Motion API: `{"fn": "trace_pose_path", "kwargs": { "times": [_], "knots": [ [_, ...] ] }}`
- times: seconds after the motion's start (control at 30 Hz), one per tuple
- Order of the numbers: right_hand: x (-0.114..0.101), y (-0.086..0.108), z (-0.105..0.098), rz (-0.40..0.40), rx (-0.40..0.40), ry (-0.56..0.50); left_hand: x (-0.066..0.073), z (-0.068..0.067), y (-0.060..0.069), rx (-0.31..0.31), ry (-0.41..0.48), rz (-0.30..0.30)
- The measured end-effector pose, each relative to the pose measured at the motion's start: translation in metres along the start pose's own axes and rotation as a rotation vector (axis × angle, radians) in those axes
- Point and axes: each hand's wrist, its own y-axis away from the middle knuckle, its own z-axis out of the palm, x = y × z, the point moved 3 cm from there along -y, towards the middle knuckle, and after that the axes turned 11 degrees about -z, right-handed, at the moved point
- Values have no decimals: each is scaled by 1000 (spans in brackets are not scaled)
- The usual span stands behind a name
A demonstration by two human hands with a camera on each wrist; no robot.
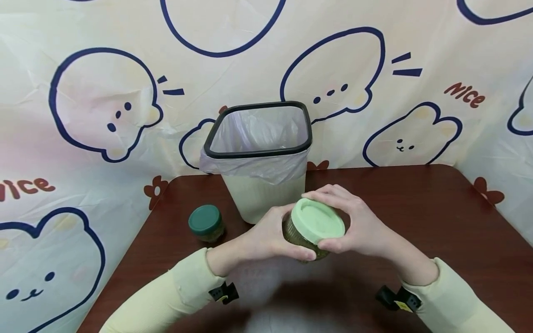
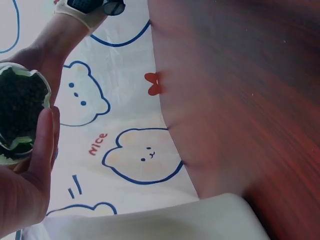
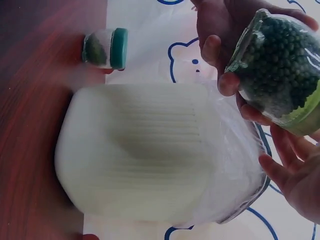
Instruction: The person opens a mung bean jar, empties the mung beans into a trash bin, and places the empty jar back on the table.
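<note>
A glass jar [image 1: 294, 234] with a light green lid [image 1: 319, 220] is held tilted above the table, in front of the bin. My left hand [image 1: 270, 235] grips the jar's body from the left, its thumb across the near side. On the right, my right hand [image 1: 361, 221] grips the lid's rim between fingers and thumb. Through the glass in the right wrist view, small round green beans [image 3: 280, 60] fill much of the jar. The lid appears seated on the jar in the head view. The left wrist view shows the jar's dark contents [image 2: 21, 107] from below.
A smaller jar [image 1: 206, 221] with a dark green lid stands on the brown table [image 1: 416, 217], left of the bin. Behind the hands stands a pale bin [image 1: 266, 192] with a black rim and a plastic liner. A cartoon-print cloth [image 1: 233, 78] hangs behind.
</note>
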Motion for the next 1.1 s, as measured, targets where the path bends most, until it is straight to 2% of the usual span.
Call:
{"fn": "trace_pose_path", "kwargs": {
  "times": [0.13,0.33,0.63,0.77,0.93,1.1],
  "knots": [
    [0,2,-1,17,-41,-11,1,-1,1,29,-64,-3],
    [1,8,3,109,-79,28,-6,-1,2,80,-126,-57],
    [-7,6,5,254,-78,314,-7,-1,1,155,-187,-110],
    [-9,4,7,295,-86,393,-7,0,0,178,-188,-117],
    [-8,4,8,297,-57,349,-8,-1,-2,215,-192,-112],
    [-5,5,5,272,-19,261,-8,-2,-5,212,-176,-85]
  ]
}}
